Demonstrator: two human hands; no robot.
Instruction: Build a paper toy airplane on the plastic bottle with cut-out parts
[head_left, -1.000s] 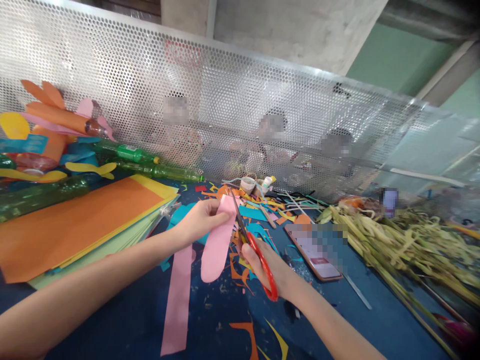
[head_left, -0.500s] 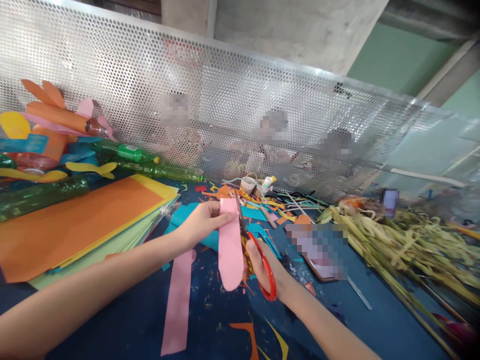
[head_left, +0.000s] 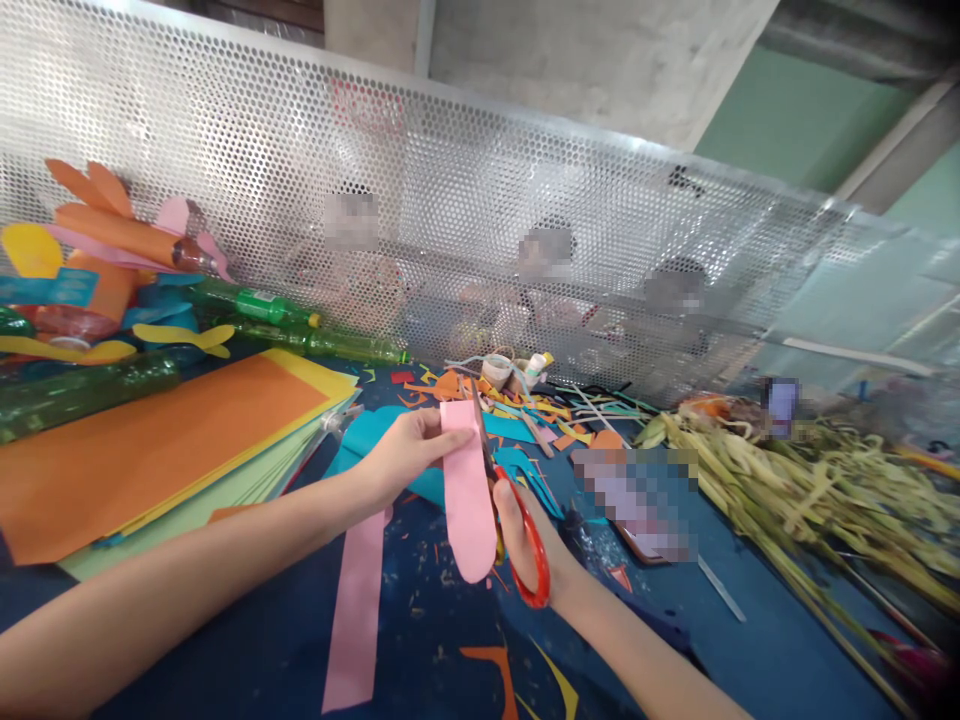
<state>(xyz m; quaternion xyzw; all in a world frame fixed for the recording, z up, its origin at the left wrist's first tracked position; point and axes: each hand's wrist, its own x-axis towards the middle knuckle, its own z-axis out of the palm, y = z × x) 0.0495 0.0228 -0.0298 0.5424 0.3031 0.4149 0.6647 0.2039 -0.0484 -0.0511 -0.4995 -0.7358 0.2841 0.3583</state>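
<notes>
A pink paper strip with a rounded lower end (head_left: 469, 510) hangs from my left hand (head_left: 420, 445), whose thumb and fingers pinch it near the top. My right hand (head_left: 529, 540) is closed on red-handled scissors (head_left: 536, 575), thumb through one loop. The dark blades point up along the strip's right edge near its top. Another pink strip (head_left: 355, 620) lies on the blue table (head_left: 262, 660) below my left wrist. Blue paper (head_left: 375, 435) lies behind my left hand.
Stacked coloured sheets (head_left: 165, 450), green bottles (head_left: 277, 308) and paper-covered bottles (head_left: 112, 235) are at left. Paper scraps (head_left: 450, 385) and cups (head_left: 496, 370) stand behind. A phone (head_left: 637, 510) and dry husks (head_left: 795, 480) lie right. People are behind the perforated screen (head_left: 450, 200).
The pink strip's lower end has swung slightly right, toward the scissors. Both hands keep their grip and have shifted only a little.
</notes>
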